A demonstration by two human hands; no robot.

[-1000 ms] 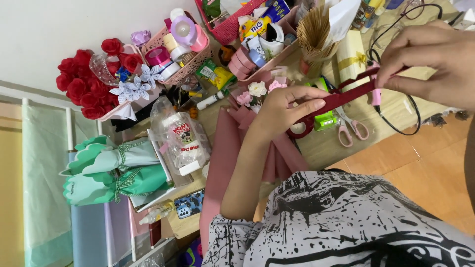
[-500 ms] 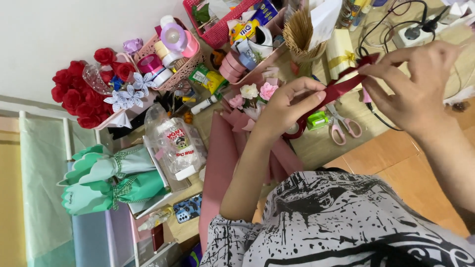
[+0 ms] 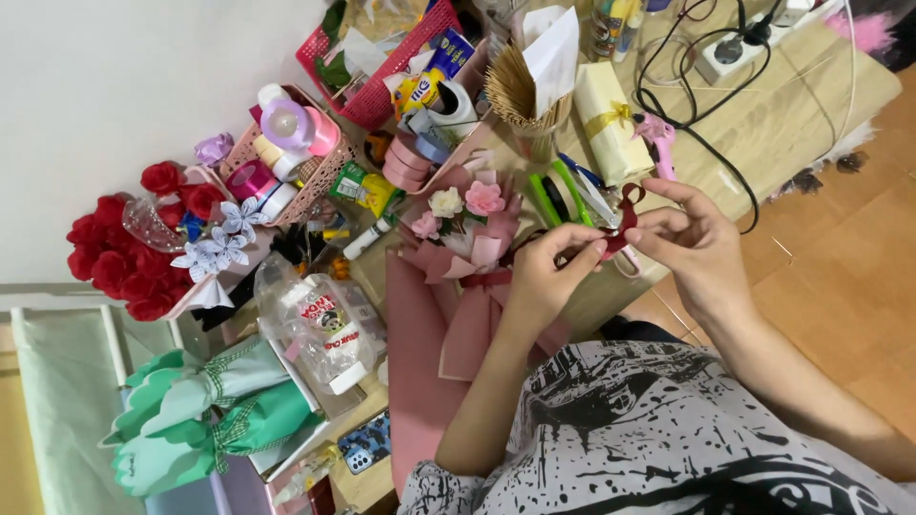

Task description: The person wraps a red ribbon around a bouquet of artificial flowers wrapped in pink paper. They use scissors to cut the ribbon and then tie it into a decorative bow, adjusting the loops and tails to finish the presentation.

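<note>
Cluttered with craft supplies, a pale wooden counter (image 3: pixel 811 105) fills the view from above. Both hands meet over its near edge, pinching 1 dark red ribbon (image 3: pixel 625 217) between them. The left hand (image 3: pixel 549 272) has its fingers curled shut on the ribbon's lower end; the right hand (image 3: pixel 697 238) grips the looped upper end with thumb and fingertips. Just left of the hands lies a small bouquet (image 3: pixel 465 215) of pink and cream flowers in dusty pink wrapping. Red roses (image 3: pixel 124 253) sit far left, near pink baskets (image 3: pixel 315 157) of tape rolls.
</note>
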